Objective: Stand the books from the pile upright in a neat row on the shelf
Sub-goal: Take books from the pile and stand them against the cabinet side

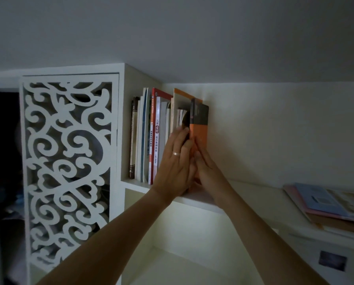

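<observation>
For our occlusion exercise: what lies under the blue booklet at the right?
Under the blue booklet lie a pink cover and a brown one; their faces and anything lower are hidden.

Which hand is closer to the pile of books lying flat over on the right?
The right hand. It rests on the orange book, on the side facing the pile; the left hand is farther away.

left: upright books (151,138) block | right: bare shelf (243,194) | far right: pile (326,204)
</observation>
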The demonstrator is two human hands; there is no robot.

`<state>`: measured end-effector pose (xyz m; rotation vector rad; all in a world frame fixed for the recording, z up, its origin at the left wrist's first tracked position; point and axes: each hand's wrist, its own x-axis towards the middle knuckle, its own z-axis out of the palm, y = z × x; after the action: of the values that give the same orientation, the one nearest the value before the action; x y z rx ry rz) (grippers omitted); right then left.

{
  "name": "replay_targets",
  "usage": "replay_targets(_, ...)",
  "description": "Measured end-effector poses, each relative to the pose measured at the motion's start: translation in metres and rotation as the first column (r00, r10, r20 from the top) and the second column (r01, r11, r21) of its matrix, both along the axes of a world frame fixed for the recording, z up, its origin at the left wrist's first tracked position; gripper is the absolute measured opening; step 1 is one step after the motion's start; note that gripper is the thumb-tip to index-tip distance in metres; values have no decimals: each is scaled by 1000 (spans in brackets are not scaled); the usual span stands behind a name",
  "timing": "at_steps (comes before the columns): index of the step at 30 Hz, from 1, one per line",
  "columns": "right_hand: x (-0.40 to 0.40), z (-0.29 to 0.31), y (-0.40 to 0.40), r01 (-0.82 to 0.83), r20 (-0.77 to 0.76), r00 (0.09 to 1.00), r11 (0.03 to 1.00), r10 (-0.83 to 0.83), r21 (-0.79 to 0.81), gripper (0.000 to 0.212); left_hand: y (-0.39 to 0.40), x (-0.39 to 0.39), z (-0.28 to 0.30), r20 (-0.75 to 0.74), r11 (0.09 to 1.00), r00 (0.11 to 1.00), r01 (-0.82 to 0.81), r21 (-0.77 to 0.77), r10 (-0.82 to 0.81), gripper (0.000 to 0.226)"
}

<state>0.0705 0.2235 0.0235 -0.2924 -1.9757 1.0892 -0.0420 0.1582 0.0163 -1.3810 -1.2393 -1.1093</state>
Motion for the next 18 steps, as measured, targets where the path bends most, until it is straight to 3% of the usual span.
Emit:
replay_targets(4,0,1,-1,-51,47,998,999,51,-8,43,2,-3,-1,-18,997,997,-79,-9,79,51)
replay_targets(7,8,1,-6,-76,146,988,988,55,137,66,4,-4,1,-108,981,975,-196,7,196,59)
replay_targets(10,12,1,-12,-23,251,966,944,-63,328,86,4,-5,0,-201,956,937,-293,-10,285,61)
replay_targets(14,-3,-4,-11,72,387,872,859,-300,506,113,5,-10,-4,-268,886,863,-460,-66,428,62)
replay_targets(18,-2,-7,-17,96,441,799,810,-409,578,115,5,1,-3,-222,855,843,-515,-68,490,56)
